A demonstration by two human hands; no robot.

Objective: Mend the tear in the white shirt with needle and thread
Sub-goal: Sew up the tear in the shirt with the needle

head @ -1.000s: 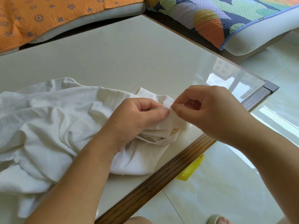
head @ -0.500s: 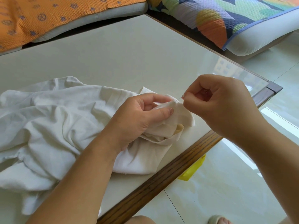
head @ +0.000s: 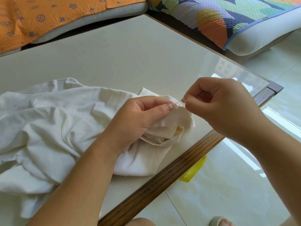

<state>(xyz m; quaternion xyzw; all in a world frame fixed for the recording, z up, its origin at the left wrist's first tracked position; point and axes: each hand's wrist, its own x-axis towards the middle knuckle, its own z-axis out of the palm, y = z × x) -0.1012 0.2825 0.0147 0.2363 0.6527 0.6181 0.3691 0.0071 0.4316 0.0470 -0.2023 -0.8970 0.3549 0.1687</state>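
**Bottom edge of frame.** A knee [head: 141,222] and the toe of a slipper [head: 219,222], over a pale glossy tiled floor [head: 228,193]. A yellow object [head: 193,171] lies on the floor, partly hidden under the table; what it is cannot be told.

**Lower centre.** The dark wooden edge [head: 162,181] of the table runs diagonally across the frame.

**Left and centre.** The white shirt [head: 48,119] lies crumpled on the table, with one bunched end reaching almost to the wooden edge.

**Centre.**
- The left hand [head: 140,118] pinches a raised fold of the shirt between thumb and forefinger.
- The right hand [head: 224,108] is just beside it, fingers curled and thumb and forefinger clamped on the needle [head: 180,101].
- The needle is a thin sliver between the two hands, at the fold.
- The thread is too fine to make out.

**Progress (judgement).**
- Stitching is under way, apparently in the middle of a stitch.
- The tear is hidden inside the pinched fold, so the number of stitches made cannot be told.
- Probably left: further stitches, a knot and trimming.

**Upper centre.** The table [head: 122,59] has a smooth cream top with a glassy sheen that reflects a window near its right corner.

**Top of frame.** An orange patterned cushion [head: 48,17] sits at upper left and a multicoloured quilted cushion [head: 228,18] at upper right, both on low pale seating.
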